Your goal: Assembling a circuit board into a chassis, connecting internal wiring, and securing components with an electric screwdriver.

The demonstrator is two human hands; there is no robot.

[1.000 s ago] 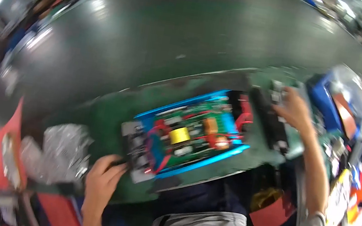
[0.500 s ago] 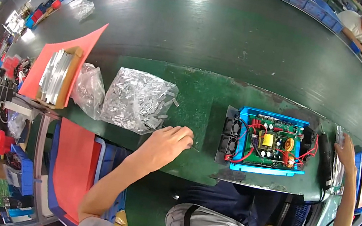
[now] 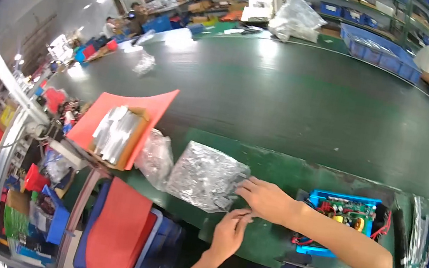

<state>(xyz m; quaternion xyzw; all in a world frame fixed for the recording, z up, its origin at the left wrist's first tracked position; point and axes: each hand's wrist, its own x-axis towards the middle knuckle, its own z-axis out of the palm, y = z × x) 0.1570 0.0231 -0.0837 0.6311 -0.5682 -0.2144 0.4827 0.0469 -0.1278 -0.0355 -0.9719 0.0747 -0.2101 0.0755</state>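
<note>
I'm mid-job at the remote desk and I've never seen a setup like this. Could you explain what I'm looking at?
There's no robot: a person works bare-handed. The view comes from a wide fisheye camera on their head, looking down, so straight edges bend. Picture left is their left.

On the green work surface lies a clear bag of small silvery pieces. To its right sits an open blue-framed circuit unit, partly hidden by the right forearm.

The left hand and right hand are close together near the bag's right edge. Anything between their fingertips is too small to make out.
</note>
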